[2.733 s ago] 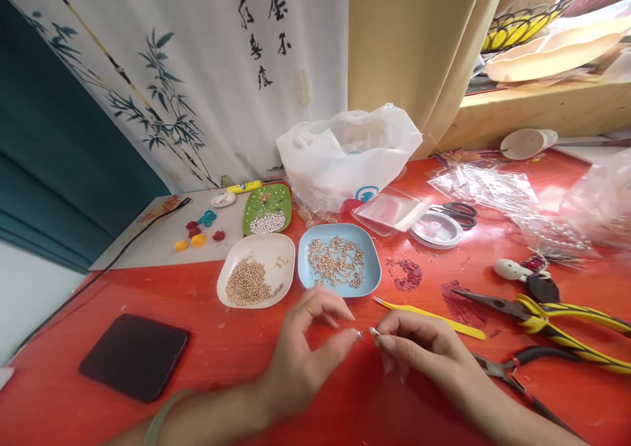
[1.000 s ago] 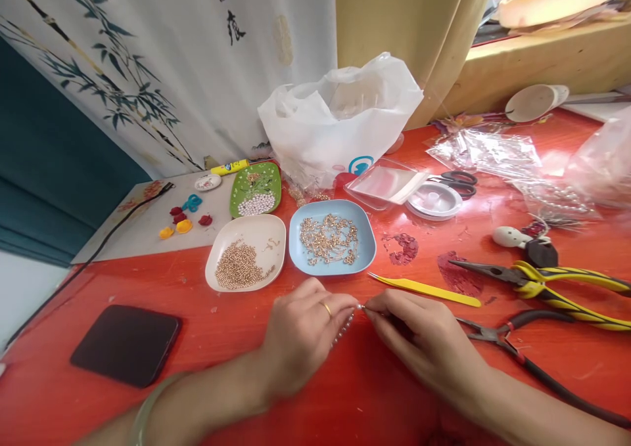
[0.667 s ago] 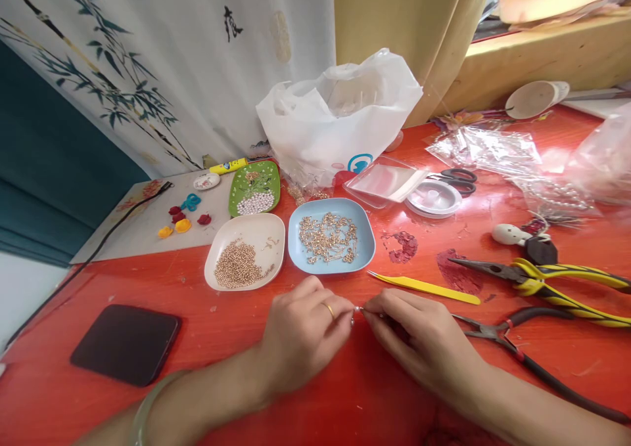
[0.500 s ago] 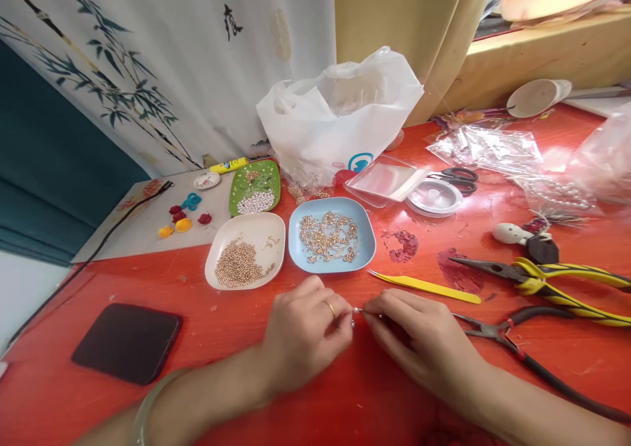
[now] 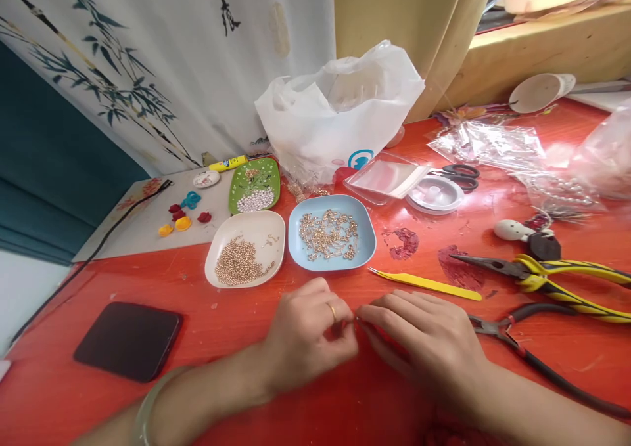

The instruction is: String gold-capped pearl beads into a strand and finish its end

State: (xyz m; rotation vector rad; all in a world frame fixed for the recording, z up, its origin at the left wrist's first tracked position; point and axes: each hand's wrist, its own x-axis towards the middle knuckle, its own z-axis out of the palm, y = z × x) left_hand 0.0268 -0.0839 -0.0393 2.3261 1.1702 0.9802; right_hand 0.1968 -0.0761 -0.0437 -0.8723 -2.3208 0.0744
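My left hand [image 5: 313,341] is closed, thumb and forefinger pinched together, with a gold ring on one finger. My right hand [image 5: 424,337] is closed too, its fingertips almost touching those of the left. The small pearl-bead piece between them is nearly all covered by the fingers. Just beyond the hands stand a blue dish [image 5: 368,236] of small gold-coloured findings and a cream dish [image 5: 211,270] of tiny gold beads. A green tray [image 5: 236,186] with white beads sits behind them. Yellow tweezers [image 5: 434,284] lie past my right hand.
To the right lie yellow-handled long-nose pliers [image 5: 522,272] and dark-handled pliers [image 5: 507,328], partly behind my right hand. A black phone [image 5: 128,341] lies at the left. Behind the dishes are a white plastic bag [image 5: 340,131], a white spool [image 5: 436,193] and black-handled scissors [image 5: 463,177].
The fingertips of both hands have drawn closer together. The white bead that showed between them is now mostly hidden. My right hand has turned slightly, its fingers more over the piece.
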